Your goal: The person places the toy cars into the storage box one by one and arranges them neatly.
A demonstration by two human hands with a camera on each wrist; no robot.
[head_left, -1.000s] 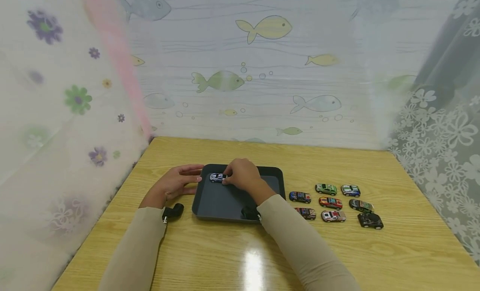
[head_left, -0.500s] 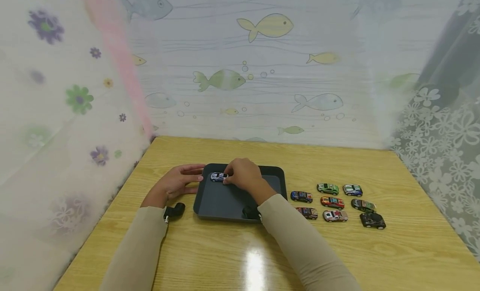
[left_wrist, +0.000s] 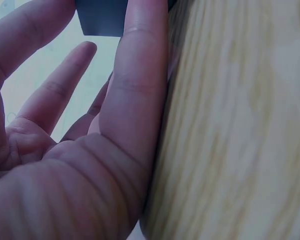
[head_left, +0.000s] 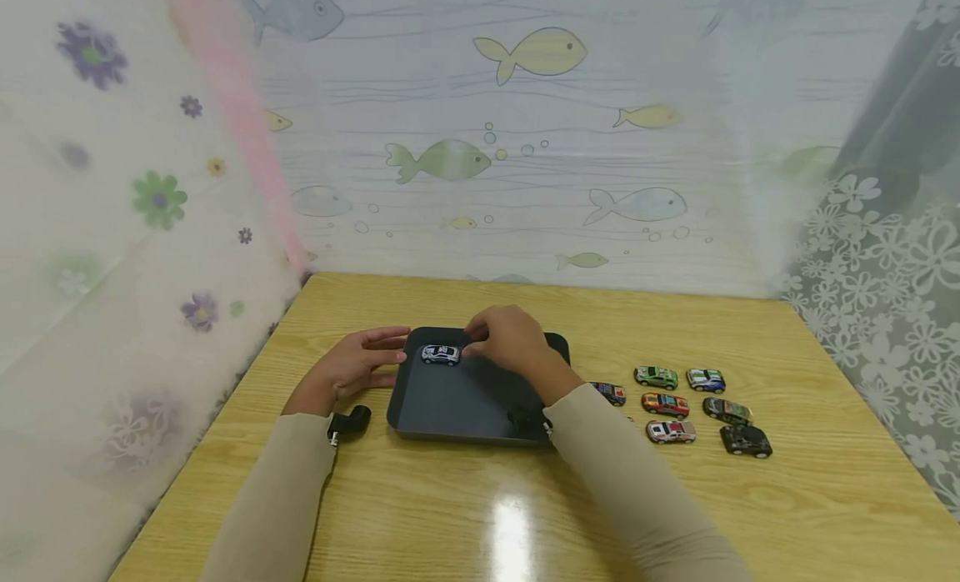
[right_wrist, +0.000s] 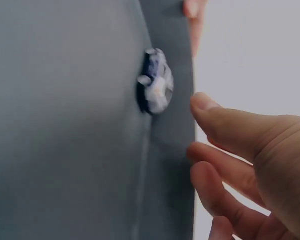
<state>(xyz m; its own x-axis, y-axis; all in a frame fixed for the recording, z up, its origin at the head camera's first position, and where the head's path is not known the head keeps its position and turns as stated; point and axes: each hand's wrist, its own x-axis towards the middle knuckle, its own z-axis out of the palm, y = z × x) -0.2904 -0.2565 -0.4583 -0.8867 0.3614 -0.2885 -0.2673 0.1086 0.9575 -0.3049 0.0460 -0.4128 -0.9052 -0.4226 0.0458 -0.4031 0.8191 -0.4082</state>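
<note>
A small white and dark-blue toy car (head_left: 440, 354) sits inside the dark grey tray (head_left: 450, 407), near its far left corner. Just to the car's right is my right hand (head_left: 513, 344), fingers parted and holding nothing; the right wrist view shows a gap between these fingertips and the toy car (right_wrist: 156, 82). My left hand (head_left: 360, 365) is at the tray's left side, its fingers extended and touching the edge. In the left wrist view, the left hand (left_wrist: 104, 110) lies along the wooden table with a corner of the tray (left_wrist: 102, 17) by the fingers.
Right of the tray, several toy cars stand in loose rows on the wooden table (head_left: 420, 515), among them a green one (head_left: 656, 377), a red one (head_left: 665, 404) and a black one (head_left: 746, 441). A fish-patterned curtain (head_left: 450, 90) hangs behind the table.
My right hand has let go of the white and dark-blue toy car and moved right, away from it. The car stays in the tray's far left corner; my left hand keeps its place.
</note>
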